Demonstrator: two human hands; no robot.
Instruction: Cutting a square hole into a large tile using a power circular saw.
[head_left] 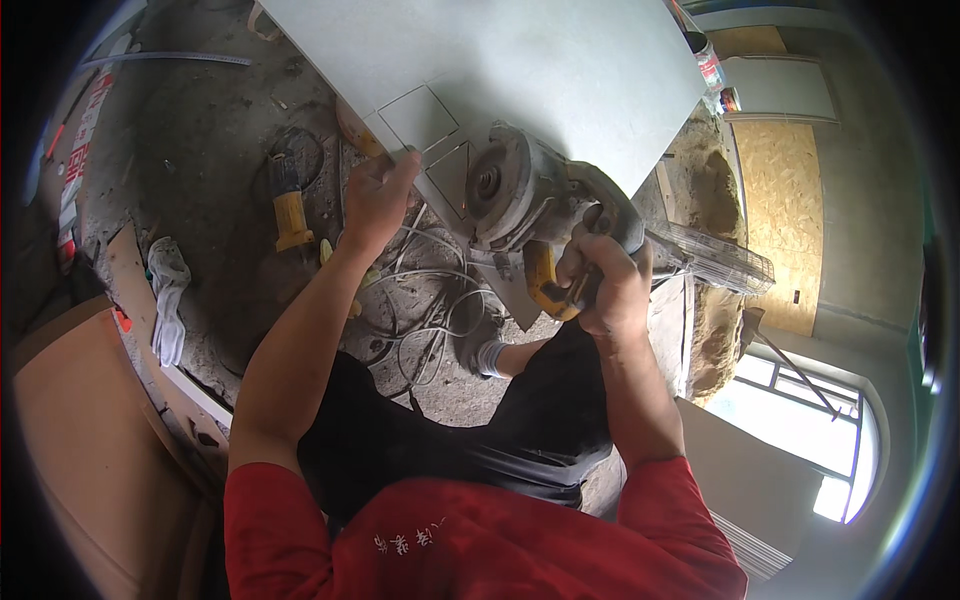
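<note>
A large pale slab (560,60), like a big tile, lies in front of me with dark rectangular lines marked or cut near its close corner. My left hand (378,195) is closed at the slab's left edge, thumb and fingers against it beside those lines; the fingers' far side is hidden. In my right hand (610,275) is a handheld circular saw (525,190) with a dusty grey guard and a yellow body, gripped by its handle. The saw sits over the slab's near corner, its round side facing left. Whether its blade touches the slab I cannot tell.
On the dusty floor at left lies a yellow-and-grey power tool (290,210). Loose cables (440,330) coil under the slab near my foot. A grey glove or cloth (170,300) hangs over a board edge. Wooden board (785,220) and a window (800,410) are at right.
</note>
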